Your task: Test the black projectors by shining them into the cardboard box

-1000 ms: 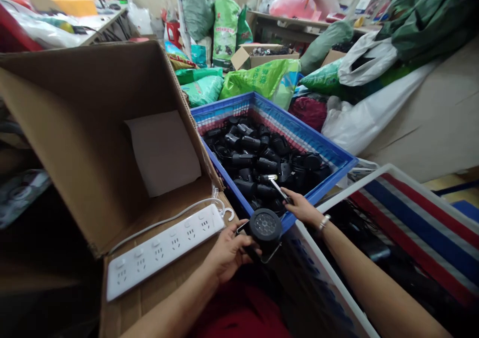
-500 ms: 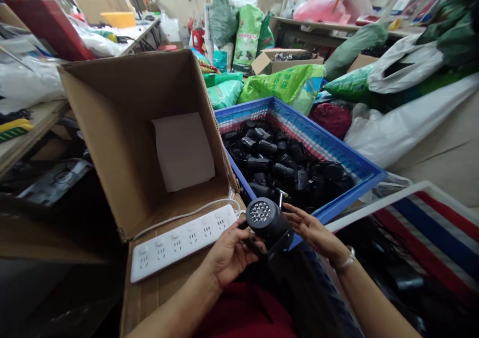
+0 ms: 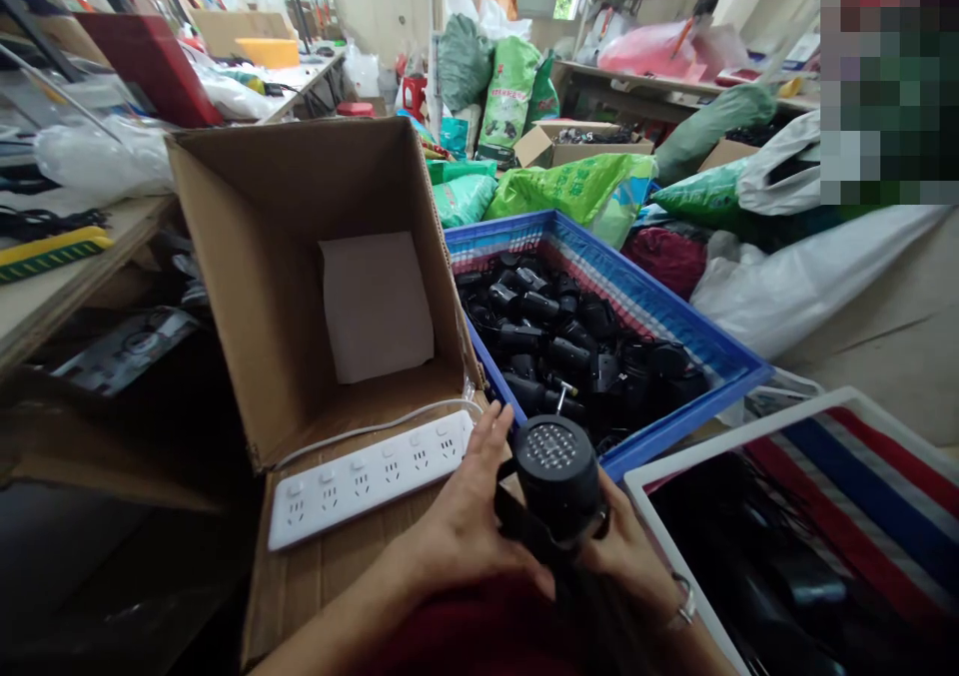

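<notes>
A black LED spotlight (image 3: 558, 476), its round face of many small lenses tilted upward, is held in my right hand (image 3: 630, 551). The fingers of that hand wrap its right side and lower body. To the left of the lamp, my left hand (image 3: 469, 516) has its fingers and thumb spread apart. Whether the left thumb touches the dark part under the lamp is hard to make out. Just behind the lamp, a small silver metal stem (image 3: 561, 396) sticks up. Beside my left fingertips lies a white power strip (image 3: 367, 476) on cardboard.
An open cardboard box (image 3: 247, 287) stands on its side behind the power strip. To its right, a blue plastic crate (image 3: 719, 376) holds many black lamps. A white-rimmed bin (image 3: 861, 406) with dark items is at the right. Stuffed sacks (image 3: 576, 182) lie beyond.
My left hand has let go of the spotlight and its fingers have spread. My right hand, open beside the lamp before, now grips it. The lamp has shifted slightly right and down.
</notes>
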The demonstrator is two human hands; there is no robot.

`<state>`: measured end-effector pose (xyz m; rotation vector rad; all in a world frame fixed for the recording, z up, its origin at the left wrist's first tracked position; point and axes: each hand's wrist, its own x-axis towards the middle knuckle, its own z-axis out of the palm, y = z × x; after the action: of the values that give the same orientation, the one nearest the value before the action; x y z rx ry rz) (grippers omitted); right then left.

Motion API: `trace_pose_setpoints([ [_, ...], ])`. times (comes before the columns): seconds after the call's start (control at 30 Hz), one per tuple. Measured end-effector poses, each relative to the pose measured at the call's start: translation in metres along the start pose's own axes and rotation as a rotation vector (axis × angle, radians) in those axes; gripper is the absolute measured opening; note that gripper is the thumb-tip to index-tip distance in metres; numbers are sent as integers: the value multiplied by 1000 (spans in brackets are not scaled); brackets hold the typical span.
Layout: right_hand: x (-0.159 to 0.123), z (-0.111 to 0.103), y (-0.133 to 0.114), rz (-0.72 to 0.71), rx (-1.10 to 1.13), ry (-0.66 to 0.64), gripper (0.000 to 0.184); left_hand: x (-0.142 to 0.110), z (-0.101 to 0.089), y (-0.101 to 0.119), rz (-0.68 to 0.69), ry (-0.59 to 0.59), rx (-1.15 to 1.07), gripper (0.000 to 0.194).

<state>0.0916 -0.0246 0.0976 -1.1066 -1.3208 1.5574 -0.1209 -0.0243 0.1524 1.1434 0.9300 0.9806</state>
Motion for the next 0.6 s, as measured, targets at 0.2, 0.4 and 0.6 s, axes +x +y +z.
trace_pose_setpoints([
  [0.2, 1, 4, -5, -30, -36, -116, 84, -5, -4, 8, 341, -129, 481, 71],
  [0.4, 2, -1, -10, 19, -138, -138, 90, -11, -7, 9, 292, -148, 533, 68],
  [0.6, 0, 0, -15, 102, -175, -176, 91, -9, -9, 6, 332, -74, 495, 50],
])
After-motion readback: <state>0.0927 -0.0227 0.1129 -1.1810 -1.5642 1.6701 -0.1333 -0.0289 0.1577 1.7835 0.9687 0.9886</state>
